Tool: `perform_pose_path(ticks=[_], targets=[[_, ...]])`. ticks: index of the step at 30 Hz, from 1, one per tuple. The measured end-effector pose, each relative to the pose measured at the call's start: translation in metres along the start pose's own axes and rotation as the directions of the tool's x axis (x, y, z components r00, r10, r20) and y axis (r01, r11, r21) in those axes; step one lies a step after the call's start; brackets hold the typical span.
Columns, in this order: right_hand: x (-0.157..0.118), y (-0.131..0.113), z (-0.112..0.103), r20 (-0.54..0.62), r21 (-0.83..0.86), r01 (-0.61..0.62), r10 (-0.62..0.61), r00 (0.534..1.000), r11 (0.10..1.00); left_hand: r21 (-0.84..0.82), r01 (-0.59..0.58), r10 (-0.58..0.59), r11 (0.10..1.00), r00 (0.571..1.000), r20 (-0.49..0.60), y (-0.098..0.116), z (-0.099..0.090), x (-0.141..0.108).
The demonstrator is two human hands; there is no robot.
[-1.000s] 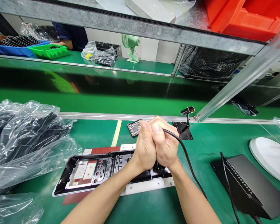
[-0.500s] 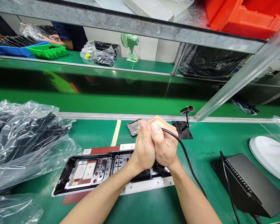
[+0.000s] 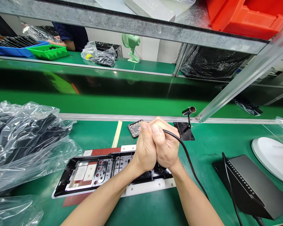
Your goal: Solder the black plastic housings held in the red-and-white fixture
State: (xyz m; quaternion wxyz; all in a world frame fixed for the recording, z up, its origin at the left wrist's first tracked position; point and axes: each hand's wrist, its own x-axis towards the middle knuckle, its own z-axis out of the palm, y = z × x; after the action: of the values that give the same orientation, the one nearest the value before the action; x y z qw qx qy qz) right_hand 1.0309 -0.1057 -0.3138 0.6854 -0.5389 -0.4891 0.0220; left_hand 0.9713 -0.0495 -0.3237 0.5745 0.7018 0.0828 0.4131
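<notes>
My left hand (image 3: 146, 149) and my right hand (image 3: 166, 144) are closed side by side around an upright electric screwdriver, whose body is almost wholly hidden by the fingers. Its black cable (image 3: 186, 152) leaves the top of the grip and curves down to the right. Below both hands lies a long black plastic housing (image 3: 61, 185), open side up, with ribs and holes inside. The tool's lower end is over the right part of this housing; its tip cannot be seen. White fixture blocks (image 3: 145, 187) and a reddish-brown plate (image 3: 103, 151) lie under and beside the housing.
Behind my hands is a small tray of screws (image 3: 133, 129). A black tube holder (image 3: 189, 110) stands near the rail. Bagged black parts (image 3: 33, 138) lie left; a black box (image 3: 254, 185) and white round base (image 3: 271, 157) are right. A metal shelf (image 3: 132, 29) crosses overhead.
My hands, the cable and the housing stay in the same place. Across the bench, another person's hands and the clear plastic bag there have shifted slightly.
</notes>
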Motion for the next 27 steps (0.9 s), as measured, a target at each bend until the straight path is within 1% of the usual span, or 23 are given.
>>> perform_pose_path(ticks=[10,16,22,27], targets=[[-0.0002,0.0004,0.0004,-0.004,0.0,0.001,-0.001,1.0,1.0,0.009,0.018,-0.018,1.0,1.0,-0.024,-0.0071,-0.0013,-0.0024],[-0.0003,0.0008,0.0004,-0.003,-0.01,0.012,-0.012,1.0,1.0,-0.031,0.03,-0.031,0.999,0.999,-0.012,-0.0026,-0.0001,-0.0008],[-0.0006,0.0004,-0.0006,0.001,-0.019,0.007,-0.007,1.0,1.0,-0.079,-0.007,0.008,0.997,1.0,0.005,0.0011,0.0012,0.0009],[-0.0004,0.0,-0.0004,-0.004,-0.024,0.013,-0.013,1.0,1.0,-0.082,-0.03,0.032,0.996,0.999,0.017,0.0004,0.0015,0.0017]])
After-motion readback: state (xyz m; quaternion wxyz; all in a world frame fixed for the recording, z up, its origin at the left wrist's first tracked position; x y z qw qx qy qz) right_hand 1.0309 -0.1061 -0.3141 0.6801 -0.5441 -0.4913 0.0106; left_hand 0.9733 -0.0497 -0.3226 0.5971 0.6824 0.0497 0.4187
